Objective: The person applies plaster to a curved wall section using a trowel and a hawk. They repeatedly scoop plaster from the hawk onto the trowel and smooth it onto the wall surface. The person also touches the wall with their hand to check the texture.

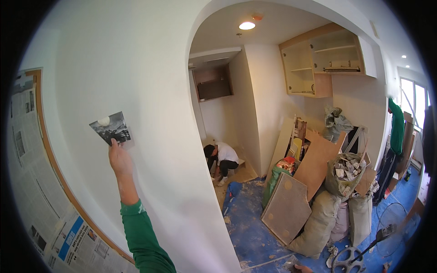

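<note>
My left hand (120, 159) is raised in front of the white wall (154, 73), its green-sleeved arm coming up from the lower edge. Its fingers are closed on a wide-bladed scraper (111, 128), thumb on the face of the blade. The blade is shiny and mottled grey, with a round white dab near its upper left; it is held at or close to the wall, and its handle is hidden. Only a small part of my right hand (304, 269) shows at the bottom edge, fingers curled beside a greyish thing too cut off to name.
Newspaper (27, 177) covers the far left beside a wooden trim. Through the archway, a person (223, 157) crouches. Filled sacks (316, 223) and boards (287, 207) stand on blue floor sheeting (250, 223), near a pedestal fan (350, 259). Another person in green (396, 132) stands far right.
</note>
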A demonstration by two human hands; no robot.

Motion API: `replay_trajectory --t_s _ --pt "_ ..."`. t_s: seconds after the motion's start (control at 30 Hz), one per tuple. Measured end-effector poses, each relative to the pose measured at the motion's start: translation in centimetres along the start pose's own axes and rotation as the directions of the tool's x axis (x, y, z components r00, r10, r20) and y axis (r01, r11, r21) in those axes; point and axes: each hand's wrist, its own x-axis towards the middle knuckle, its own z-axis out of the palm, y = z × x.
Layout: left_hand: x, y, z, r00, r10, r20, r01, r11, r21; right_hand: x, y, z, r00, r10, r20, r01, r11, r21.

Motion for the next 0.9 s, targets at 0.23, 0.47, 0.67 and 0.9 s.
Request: replay_trajectory --t_s 0.23,0.47,0.67,0.9 --pt "-0.2 0.7 1.4 0.996 -0.045 0.079 0.039 0.996 0.079 3.7 1.0 -2.9 0.955 0.045 0.295 -0.044 0.999 -0.009" --pt "0.3 0.8 -0.2 0.992 -0.118 0.047 0.112 0.988 0.105 4.3 -0.2 1.0 0.928 0.300 0.219 -0.285 0.953 -0.099" --pt "0.4 0.8 -0.8 0.989 -0.116 0.087 0.110 0.991 0.075 6.2 -0.5 1.2 0.928 0.283 0.244 -0.273 0.959 -0.075" --pt "0.8 0.7 -2.0 0.971 -0.169 0.167 0.161 0.985 0.056 7.4 1.1 -0.3 0.864 0.276 0.420 -0.297 0.955 -0.018"
